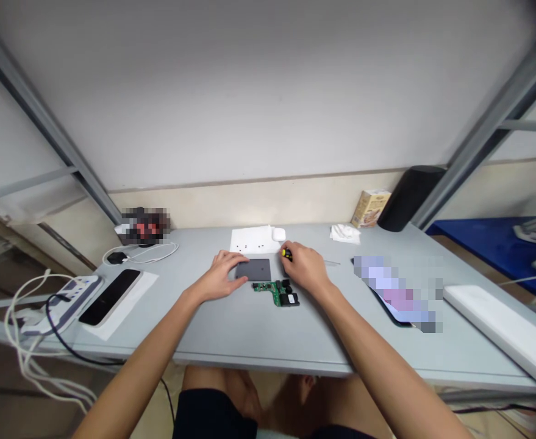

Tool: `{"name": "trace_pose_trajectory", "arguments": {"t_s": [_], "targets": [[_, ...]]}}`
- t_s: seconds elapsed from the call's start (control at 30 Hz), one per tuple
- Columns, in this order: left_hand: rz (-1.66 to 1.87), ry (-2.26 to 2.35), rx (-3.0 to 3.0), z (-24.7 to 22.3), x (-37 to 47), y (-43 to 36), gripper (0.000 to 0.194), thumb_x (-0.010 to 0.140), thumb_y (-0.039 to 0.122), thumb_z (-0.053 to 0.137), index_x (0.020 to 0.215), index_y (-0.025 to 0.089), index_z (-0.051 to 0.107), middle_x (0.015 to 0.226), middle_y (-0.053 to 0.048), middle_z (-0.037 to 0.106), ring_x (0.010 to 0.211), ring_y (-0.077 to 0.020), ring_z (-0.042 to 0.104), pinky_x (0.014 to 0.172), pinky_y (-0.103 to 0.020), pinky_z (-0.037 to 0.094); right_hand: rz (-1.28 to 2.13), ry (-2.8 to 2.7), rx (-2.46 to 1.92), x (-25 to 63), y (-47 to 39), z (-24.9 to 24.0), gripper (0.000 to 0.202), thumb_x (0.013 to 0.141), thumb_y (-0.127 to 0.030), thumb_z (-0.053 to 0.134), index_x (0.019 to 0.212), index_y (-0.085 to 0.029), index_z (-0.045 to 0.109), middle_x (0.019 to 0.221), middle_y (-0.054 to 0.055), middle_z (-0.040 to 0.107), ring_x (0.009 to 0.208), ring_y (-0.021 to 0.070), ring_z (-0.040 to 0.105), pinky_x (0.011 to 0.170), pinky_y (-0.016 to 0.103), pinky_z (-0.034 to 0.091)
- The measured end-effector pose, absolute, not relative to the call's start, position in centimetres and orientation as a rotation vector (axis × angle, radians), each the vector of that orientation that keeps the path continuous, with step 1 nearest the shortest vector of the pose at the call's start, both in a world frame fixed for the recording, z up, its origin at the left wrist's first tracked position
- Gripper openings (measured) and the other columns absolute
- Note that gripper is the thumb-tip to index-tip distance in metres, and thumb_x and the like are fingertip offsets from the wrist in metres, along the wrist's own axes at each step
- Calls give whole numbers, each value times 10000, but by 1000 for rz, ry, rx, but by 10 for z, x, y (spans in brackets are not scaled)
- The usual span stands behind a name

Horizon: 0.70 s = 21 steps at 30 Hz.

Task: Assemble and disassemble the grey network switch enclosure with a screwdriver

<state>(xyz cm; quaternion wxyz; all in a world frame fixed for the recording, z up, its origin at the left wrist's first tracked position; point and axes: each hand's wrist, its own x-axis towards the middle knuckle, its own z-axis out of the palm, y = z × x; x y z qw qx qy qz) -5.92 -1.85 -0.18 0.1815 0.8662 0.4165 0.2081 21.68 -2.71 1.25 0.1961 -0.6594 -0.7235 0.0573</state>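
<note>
A dark grey flat rectangular piece (259,269) lies on the desk at the centre. My left hand (219,275) rests at its left side, thumb and fingers apart, touching its left end. In my right hand (305,266) is a yellow-and-black screwdriver handle (287,253), with the fingers wrapped round it. A thin metal shaft (332,263) shows to the right of that hand. Just below the grey piece lies a green circuit board (275,292) with black parts. Several tiny dark screws sit on white paper (249,238) behind the grey piece.
A white case (278,234) is by the paper. Farther right are crumpled tissue (345,233), a small box (371,208), a black cylinder (409,198), a phone (386,292) and a long white object (500,329). At left are another phone (111,297) and a power strip (64,302) with cables.
</note>
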Motion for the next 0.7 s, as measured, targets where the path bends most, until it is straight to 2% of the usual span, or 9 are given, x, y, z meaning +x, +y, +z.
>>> {"name": "trace_pose_trajectory", "arguments": {"t_s": [0.7], "targets": [[563,1165,2402,6,-61,-21,486,924,390,724,1389,298,616,1387,-81,634,1324,-310,479,1170,-506,420,169,-2022,-1841,217,-26,11,240,1010,-264,510,1152,-248,703,1176,69,778,1002,246,705,747,311,378]]}}
